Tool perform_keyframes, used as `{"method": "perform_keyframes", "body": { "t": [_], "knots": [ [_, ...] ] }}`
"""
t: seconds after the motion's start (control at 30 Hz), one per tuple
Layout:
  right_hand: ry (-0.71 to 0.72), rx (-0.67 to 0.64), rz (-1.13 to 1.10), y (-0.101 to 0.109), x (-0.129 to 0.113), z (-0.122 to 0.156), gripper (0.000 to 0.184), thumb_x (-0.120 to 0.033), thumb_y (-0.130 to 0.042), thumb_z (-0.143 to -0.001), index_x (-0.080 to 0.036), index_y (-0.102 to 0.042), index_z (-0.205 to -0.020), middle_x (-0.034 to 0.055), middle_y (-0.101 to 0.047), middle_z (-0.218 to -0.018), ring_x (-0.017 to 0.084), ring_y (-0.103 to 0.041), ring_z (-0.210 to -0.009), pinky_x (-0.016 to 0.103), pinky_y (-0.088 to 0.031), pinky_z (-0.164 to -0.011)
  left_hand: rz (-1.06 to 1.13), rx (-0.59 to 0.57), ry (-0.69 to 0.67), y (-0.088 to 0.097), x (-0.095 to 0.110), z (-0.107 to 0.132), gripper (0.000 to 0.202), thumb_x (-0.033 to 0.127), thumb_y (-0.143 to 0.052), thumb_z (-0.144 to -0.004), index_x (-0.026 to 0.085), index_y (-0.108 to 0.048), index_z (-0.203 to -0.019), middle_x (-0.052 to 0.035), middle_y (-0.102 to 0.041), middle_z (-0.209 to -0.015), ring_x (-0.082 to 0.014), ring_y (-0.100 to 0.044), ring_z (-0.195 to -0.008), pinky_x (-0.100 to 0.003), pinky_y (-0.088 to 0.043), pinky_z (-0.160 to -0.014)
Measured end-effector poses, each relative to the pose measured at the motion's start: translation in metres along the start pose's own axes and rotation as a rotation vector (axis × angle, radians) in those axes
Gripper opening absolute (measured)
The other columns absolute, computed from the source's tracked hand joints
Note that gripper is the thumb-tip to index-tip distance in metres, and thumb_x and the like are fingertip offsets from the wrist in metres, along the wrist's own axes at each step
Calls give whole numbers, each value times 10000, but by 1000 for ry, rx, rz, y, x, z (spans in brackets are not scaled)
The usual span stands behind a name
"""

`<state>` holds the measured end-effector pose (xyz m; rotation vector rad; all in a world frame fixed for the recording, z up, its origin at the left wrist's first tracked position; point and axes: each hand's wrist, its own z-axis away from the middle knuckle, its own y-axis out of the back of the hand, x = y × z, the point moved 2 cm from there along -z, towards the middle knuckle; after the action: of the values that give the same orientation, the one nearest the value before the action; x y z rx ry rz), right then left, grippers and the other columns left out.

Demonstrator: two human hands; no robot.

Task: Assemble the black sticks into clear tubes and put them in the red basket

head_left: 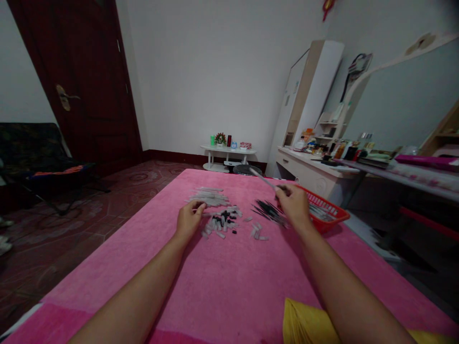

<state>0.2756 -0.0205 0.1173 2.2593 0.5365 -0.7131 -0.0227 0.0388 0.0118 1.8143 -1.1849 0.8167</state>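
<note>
My right hand is closed on a slim, pale pen, which points up and away to the left. Under that hand, dark thin pen refills lie in a loose bundle. My left hand is pinched at the near edge of a pile of clear pen barrels; what its fingertips hold, if anything, cannot be made out. Just right of the left hand are scattered clear caps and small black plugs. A smaller group of clear caps sits between both hands.
A red plastic basket with more pens stands right of my right hand. Pink cloth covers the table, and yellow fabric lies at its near edge. Beyond are a white side table, a dressing table and a folding chair.
</note>
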Motion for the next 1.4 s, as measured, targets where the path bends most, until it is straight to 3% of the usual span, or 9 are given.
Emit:
{"method": "perform_keyframes", "body": {
  "t": [0.07, 0.17, 0.33, 0.53, 0.67, 0.83, 0.97, 1.13, 1.4],
  "knots": [
    [-34, 179, 302, 25, 14, -9, 332, -406, -504, -791, -198, -713, -945, 105, -705, -824, 241, -633, -776, 321, -444, -664, -162, -10, 13, 7, -14, -4, 223, 282, -552, -795, 163, -699, -914, -74, -723, -937, -202, -664, -862, -308, -501, -803],
    [-156, 257, 579, 48, 35, -14, 370, -395, -473, -821, -202, -708, -1031, 151, -700, -860, 288, -636, -817, 352, -428, -671, -321, -100, 32, 8, -24, -6, 244, 271, -572, -793, 177, -700, -978, -78, -724, -987, -201, -667, -891, -286, -500, -794],
    [-314, 168, 682, 54, 63, -15, 378, -394, -475, -813, -205, -708, -1043, 172, -697, -903, 317, -641, -852, 363, -423, -665, -495, -282, -52, -1, -17, -2, 202, 259, -641, -755, 195, -724, -928, -66, -730, -971, -205, -660, -900, -274, -487, -780],
    [-330, 91, 695, 49, 69, -15, 383, -372, -465, -801, -202, -708, -1044, 170, -702, -913, 312, -645, -868, 358, -426, -680, -524, -275, -84, -1, -15, -1, 205, 215, -627, -753, 185, -729, -928, -79, -729, -953, -216, -658, -885, -287, -479, -779],
    [-273, 92, 707, 48, 69, -14, 366, -360, -474, -793, -165, -723, -977, 171, -699, -872, 297, -637, -831, 358, -414, -688, -527, -264, -94, -1, -15, -1, 186, 219, -633, -743, 184, -731, -898, -83, -728, -915, -229, -652, -866, -298, -471, -751],
    [2, 148, 660, 36, 58, -12, 297, -281, -484, -796, -149, -700, -953, 142, -681, -952, 262, -595, -905, 343, -403, -755, -532, -260, -106, -1, -12, -1, 135, 210, -643, -736, 186, -728, -837, -73, -723, -869, -207, -637, -822, -279, -454, -716],
    [190, -65, 497, 3, 41, 1, 290, -222, -458, -848, -169, -655, -1055, 95, -670, -1065, 201, -600, -941, 277, -413, -778, -520, -250, -120, 0, -11, 0, 125, 212, -642, -743, 171, -719, -833, -83, -715, -859, -204, -634, -815, -279, -454, -721],
    [124, -468, 623, -41, 43, 28, 233, -247, -563, -819, -191, -671, -1019, 102, -677, -1044, 218, -621, -971, 279, -428, -787, -471, -227, -123, 0, -12, 1, 141, 192, -633, -741, 166, -704, -860, -83, -714, -882, -200, -638, -819, -279, -457, -723],
    [51, -513, 761, -50, 59, 39, 204, -239, -559, -836, -185, -643, -1014, 116, -692, -1000, 248, -656, -938, 307, -455, -735, -381, -207, -151, -3, -6, 4, 168, 201, -606, -765, 177, -696, -905, -83, -716, -926, -215, -649, -863, -294, -478, -760]
  ]
}}
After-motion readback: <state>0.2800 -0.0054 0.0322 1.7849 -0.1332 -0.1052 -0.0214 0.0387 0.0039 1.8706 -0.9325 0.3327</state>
